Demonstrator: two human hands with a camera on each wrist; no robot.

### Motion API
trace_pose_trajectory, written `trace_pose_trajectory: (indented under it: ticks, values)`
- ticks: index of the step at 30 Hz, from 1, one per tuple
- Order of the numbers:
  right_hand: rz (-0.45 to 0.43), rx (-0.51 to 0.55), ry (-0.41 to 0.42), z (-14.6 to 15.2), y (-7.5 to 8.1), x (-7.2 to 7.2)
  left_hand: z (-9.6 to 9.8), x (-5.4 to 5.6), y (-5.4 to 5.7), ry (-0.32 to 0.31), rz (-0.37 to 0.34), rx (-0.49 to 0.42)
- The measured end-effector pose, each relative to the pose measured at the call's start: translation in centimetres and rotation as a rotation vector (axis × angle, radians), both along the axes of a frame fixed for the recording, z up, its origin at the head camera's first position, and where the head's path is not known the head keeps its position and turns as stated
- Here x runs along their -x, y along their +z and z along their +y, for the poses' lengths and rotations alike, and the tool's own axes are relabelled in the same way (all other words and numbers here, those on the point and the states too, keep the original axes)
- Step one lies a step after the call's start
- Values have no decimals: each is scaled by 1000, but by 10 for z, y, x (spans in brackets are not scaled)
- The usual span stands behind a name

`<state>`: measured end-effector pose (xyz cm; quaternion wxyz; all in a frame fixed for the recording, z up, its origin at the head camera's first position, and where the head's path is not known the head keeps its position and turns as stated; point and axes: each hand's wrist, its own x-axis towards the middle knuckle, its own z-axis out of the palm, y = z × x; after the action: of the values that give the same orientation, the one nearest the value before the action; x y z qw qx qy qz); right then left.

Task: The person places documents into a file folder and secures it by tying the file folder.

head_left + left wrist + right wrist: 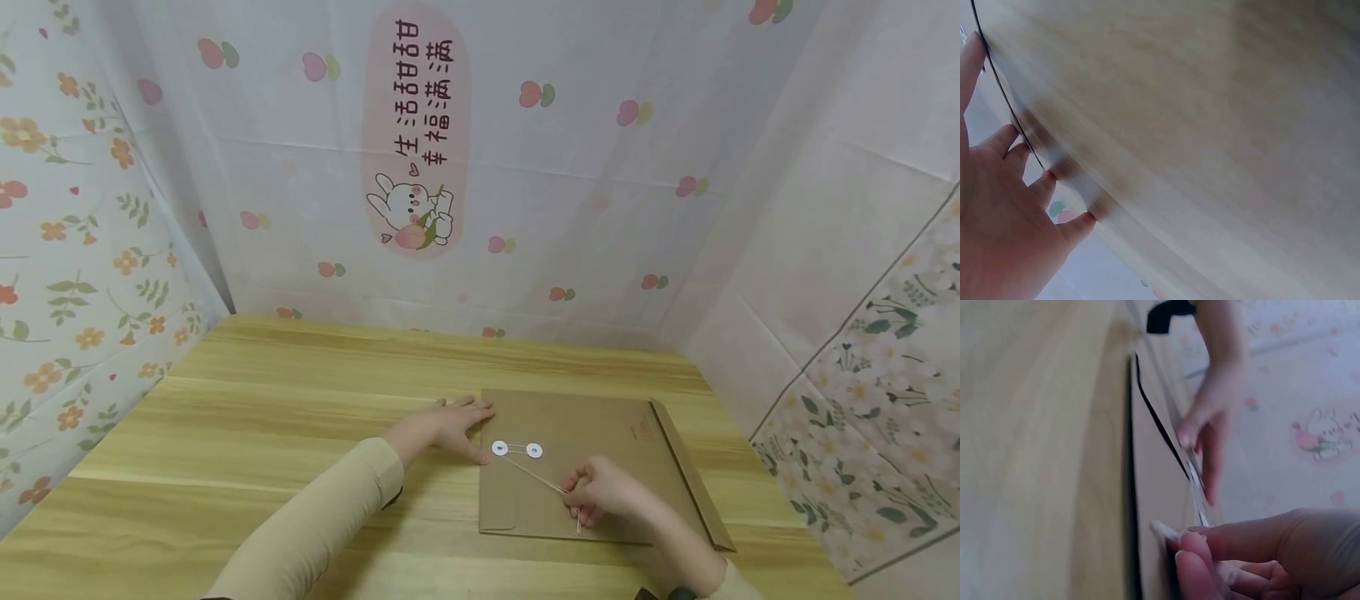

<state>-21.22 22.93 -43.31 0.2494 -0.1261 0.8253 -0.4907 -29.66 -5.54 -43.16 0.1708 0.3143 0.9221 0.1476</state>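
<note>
A brown kraft paper document envelope lies flat on the table with its flap end toward the left. Two white round buttons sit on it, the left button and the right button, with string running between them. From the left button a white string stretches to my right hand, which pinches it between thumb and fingers just above the envelope. My left hand rests with spread fingers at the envelope's left edge; in the left wrist view the fingertips touch that edge.
The wood-grain table reaches back to a white curtain with fruit prints. Floral cloth hangs at the left, and another patterned cloth borders the right side. The envelope's right side has a raised fold.
</note>
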Motion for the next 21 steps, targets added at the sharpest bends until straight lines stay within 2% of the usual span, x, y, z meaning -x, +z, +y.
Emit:
trace_pose_trajectory:
  ticks: [5,8,12,18,21]
  values:
    - [5,-68,-3,14,3,7,-1,0,-1,-3,-1,0]
    - [45,-123,-24,19,3,10,-1,1,-2,-3,-2,-2]
    - [102,-201,-55,21,3,12,-1,1,-3,-1,-8,-5]
    - [96,-251,-135,20,1,15,-1,1,-2,1,-14,-5]
    - [125,-281,-150,22,-1,19,0,1,-2,-1,-13,-2]
